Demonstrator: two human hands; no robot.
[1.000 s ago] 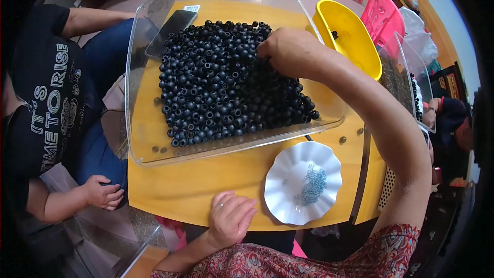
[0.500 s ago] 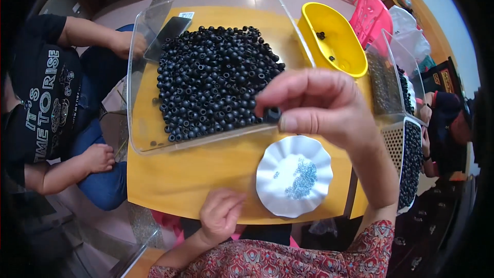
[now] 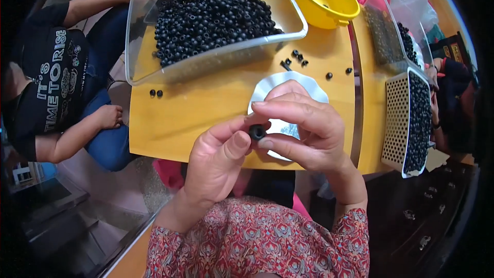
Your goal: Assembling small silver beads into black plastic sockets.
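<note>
A small black bead-like piece with a round hole is pinched between my two hands, in front of my body. The thumb and fingers of my left hand close on it from the left. From the right, the thumb and forefinger of my right hand grip it too. Behind and partly under my right hand lies a white scalloped dish, whose small pale bluish bits are mostly covered. Farther off, a clear plastic box holds a heap of similar black pieces.
Several loose black pieces lie beyond the dish, and two more near the box's front left. A yellow tub stands far right. Right of it are a white perforated basket and another clear box. People sit left and right.
My right hand has come back from the box's near edge toward me, and my left hand has risen to meet it at the black piece. The whole view has shifted, so the table sits higher.
</note>
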